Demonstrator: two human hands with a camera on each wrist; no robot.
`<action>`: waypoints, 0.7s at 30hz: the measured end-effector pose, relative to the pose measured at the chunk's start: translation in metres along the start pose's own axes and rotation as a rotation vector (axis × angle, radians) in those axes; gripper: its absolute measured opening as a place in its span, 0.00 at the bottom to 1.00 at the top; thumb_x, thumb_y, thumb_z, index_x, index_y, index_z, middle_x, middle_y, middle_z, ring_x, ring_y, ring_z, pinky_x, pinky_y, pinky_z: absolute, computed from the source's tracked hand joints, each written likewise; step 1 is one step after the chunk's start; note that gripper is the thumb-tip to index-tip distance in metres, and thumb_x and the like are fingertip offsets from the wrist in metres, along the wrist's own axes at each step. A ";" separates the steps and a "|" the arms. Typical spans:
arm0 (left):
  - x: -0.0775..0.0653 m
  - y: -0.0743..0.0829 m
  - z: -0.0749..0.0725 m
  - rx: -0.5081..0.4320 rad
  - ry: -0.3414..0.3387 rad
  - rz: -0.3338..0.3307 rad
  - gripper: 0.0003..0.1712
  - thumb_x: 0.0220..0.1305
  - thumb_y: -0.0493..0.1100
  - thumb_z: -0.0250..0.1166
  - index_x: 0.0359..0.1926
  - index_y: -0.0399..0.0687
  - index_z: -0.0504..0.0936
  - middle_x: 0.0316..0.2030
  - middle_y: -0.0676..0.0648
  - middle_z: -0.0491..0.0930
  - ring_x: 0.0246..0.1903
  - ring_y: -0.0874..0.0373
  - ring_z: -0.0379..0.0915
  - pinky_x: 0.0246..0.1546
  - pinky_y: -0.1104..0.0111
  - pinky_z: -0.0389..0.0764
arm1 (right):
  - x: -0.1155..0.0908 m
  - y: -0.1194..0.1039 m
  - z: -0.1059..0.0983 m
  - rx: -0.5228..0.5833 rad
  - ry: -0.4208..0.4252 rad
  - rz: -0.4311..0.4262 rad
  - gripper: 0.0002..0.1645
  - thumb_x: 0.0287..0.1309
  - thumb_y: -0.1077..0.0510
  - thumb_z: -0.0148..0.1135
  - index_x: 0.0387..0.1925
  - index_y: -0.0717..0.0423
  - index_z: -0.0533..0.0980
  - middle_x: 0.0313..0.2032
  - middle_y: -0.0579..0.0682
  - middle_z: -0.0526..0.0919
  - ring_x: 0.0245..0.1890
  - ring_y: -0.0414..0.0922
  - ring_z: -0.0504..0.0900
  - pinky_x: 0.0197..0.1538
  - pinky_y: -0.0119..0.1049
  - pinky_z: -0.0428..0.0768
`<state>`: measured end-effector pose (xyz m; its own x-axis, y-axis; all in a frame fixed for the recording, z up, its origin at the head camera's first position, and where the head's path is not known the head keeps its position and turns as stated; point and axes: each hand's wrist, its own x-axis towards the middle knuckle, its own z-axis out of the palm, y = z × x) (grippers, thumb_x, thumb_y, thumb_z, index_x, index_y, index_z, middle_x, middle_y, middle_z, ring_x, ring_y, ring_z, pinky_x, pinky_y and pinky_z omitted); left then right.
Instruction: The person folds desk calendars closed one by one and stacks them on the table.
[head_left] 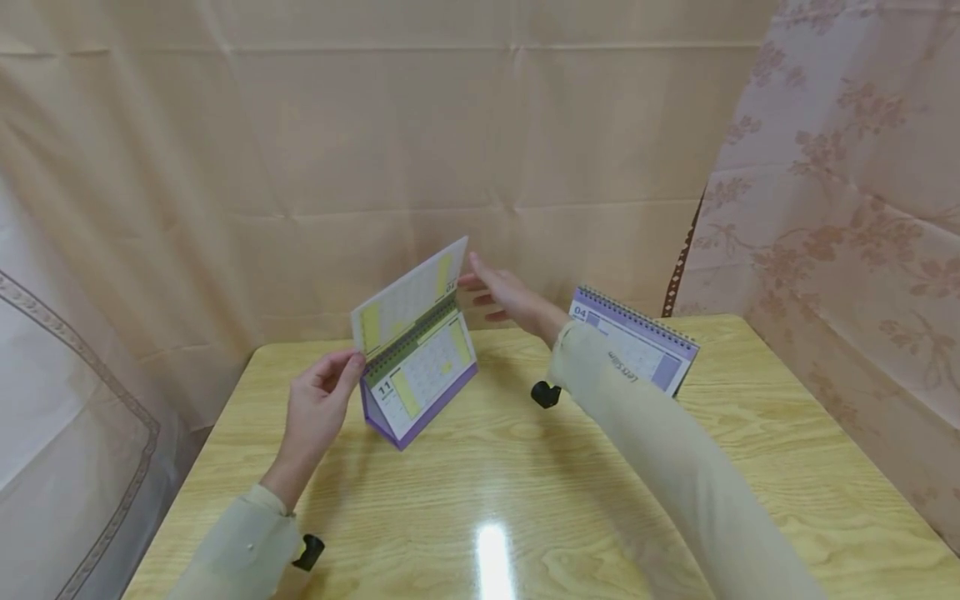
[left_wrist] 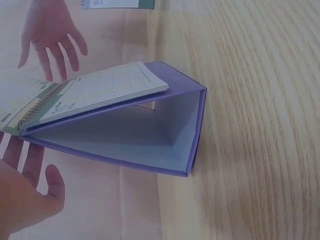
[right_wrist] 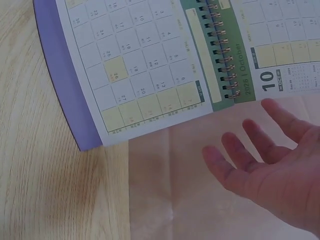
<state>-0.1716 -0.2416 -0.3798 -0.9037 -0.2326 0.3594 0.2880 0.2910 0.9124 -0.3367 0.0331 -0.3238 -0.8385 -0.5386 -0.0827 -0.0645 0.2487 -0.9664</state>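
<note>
A purple-based desk calendar (head_left: 423,375) stands tilted on the table, month 11 facing front. Above its ring binding a raised page (head_left: 408,300) with month 10 upside down stands up. At the page's lower left edge, my left hand (head_left: 322,400) pinches with thumb and forefinger; in the left wrist view its other fingers (left_wrist: 32,162) lie behind the calendar, and the thumb is out of frame. Beside the page's right edge is my right hand (head_left: 510,300), fingers spread and loosely straight. In the right wrist view one fingertip (right_wrist: 268,105) meets or nearly meets the page's edge.
A second desk calendar (head_left: 637,337), purple and showing month 04, stands at the back right, partly behind my right sleeve (head_left: 645,433). The wooden table (head_left: 450,500) ends at a beige curtain (head_left: 375,150). Patterned cloth (head_left: 862,208) hangs on the right.
</note>
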 end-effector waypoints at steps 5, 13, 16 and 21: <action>0.001 -0.003 -0.002 -0.032 -0.019 0.022 0.14 0.73 0.41 0.64 0.49 0.31 0.83 0.42 0.35 0.85 0.36 0.63 0.82 0.43 0.74 0.82 | 0.000 -0.003 0.000 0.096 -0.015 0.023 0.59 0.61 0.15 0.30 0.69 0.54 0.72 0.70 0.53 0.71 0.69 0.59 0.67 0.66 0.60 0.69; -0.002 -0.008 -0.005 -0.023 -0.050 0.025 0.14 0.73 0.40 0.63 0.50 0.31 0.83 0.43 0.35 0.85 0.37 0.63 0.82 0.44 0.74 0.82 | -0.003 -0.005 -0.004 0.148 -0.073 0.067 0.63 0.58 0.12 0.26 0.70 0.54 0.70 0.71 0.54 0.69 0.72 0.62 0.61 0.67 0.64 0.64; -0.001 -0.008 -0.004 -0.025 -0.048 0.031 0.14 0.74 0.41 0.63 0.50 0.32 0.83 0.42 0.34 0.85 0.37 0.63 0.82 0.44 0.74 0.82 | -0.002 -0.006 -0.007 0.160 -0.100 0.072 0.62 0.61 0.14 0.24 0.71 0.55 0.68 0.72 0.55 0.67 0.73 0.63 0.59 0.68 0.65 0.61; 0.001 -0.008 -0.005 -0.027 -0.040 0.042 0.14 0.73 0.40 0.63 0.49 0.30 0.83 0.40 0.38 0.86 0.36 0.63 0.82 0.43 0.75 0.82 | -0.002 -0.009 -0.010 0.154 -0.129 0.071 0.60 0.63 0.15 0.24 0.72 0.54 0.67 0.74 0.57 0.64 0.71 0.60 0.62 0.68 0.65 0.61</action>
<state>-0.1730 -0.2488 -0.3853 -0.9023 -0.1837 0.3899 0.3337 0.2747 0.9018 -0.3395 0.0399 -0.3122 -0.7611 -0.6252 -0.1730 0.0839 0.1695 -0.9819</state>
